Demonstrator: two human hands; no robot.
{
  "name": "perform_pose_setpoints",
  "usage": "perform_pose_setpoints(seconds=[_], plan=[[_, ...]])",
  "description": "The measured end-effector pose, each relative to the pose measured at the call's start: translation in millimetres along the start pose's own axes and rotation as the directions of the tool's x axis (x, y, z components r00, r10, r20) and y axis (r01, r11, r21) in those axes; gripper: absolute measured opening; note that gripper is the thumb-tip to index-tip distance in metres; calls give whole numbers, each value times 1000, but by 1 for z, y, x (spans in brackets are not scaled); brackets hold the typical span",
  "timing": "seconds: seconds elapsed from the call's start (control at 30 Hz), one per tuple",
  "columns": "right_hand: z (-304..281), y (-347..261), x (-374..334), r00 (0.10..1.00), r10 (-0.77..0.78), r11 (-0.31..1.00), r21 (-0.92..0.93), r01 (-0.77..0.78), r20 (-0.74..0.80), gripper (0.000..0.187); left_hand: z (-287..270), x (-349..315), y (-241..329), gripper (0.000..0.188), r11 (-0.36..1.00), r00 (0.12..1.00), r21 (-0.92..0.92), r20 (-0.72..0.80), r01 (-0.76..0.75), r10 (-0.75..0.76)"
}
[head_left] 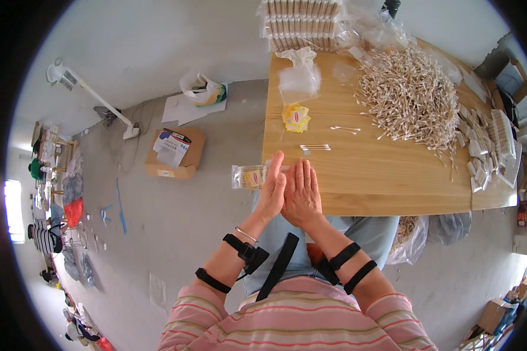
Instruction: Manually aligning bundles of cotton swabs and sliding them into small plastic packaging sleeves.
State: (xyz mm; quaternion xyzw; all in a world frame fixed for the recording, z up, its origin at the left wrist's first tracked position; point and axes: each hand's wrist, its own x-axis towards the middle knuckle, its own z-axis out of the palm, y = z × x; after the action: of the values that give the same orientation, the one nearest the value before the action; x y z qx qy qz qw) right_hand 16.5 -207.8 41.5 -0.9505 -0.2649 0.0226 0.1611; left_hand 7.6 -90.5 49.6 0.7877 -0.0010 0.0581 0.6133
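Observation:
At the table's near left edge, a clear packet of cotton swabs [250, 177] with a yellow label juts out past the tabletop. My left hand [271, 190] stands edge-on over the packet's right part, fingers stretched out. Beside it, my right hand [301, 196] lies flat, palm down, with straight fingers close together. Between the hands a bit of clear plastic shows; what is under the right palm is hidden. Just beyond the fingertips lie several loose swabs [315, 147] in a row, and more swabs [345, 129] farther off. Yellow cards [297, 118] sit in a small stack behind them.
A large heap of swabs [413, 96] covers the wooden table's [363, 187] back right. Filled packets [489, 146] lie right of it. Clear bags [300, 79] and stacked swab packs [301, 24] are at the back. A cardboard box [184, 155] stands on the floor at left.

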Motion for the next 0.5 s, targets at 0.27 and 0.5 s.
perform_pose_setpoints(seconds=[0.27, 0.5], plan=[[-4, -2, 2, 999, -28, 997, 65, 30, -27, 81, -71, -2, -38, 57, 881, 975, 470, -215, 55, 54], [-6, -7, 6, 998, 21, 998, 57, -24, 58, 86, -75, 5, -74, 63, 923, 932, -130, 27, 363, -362]])
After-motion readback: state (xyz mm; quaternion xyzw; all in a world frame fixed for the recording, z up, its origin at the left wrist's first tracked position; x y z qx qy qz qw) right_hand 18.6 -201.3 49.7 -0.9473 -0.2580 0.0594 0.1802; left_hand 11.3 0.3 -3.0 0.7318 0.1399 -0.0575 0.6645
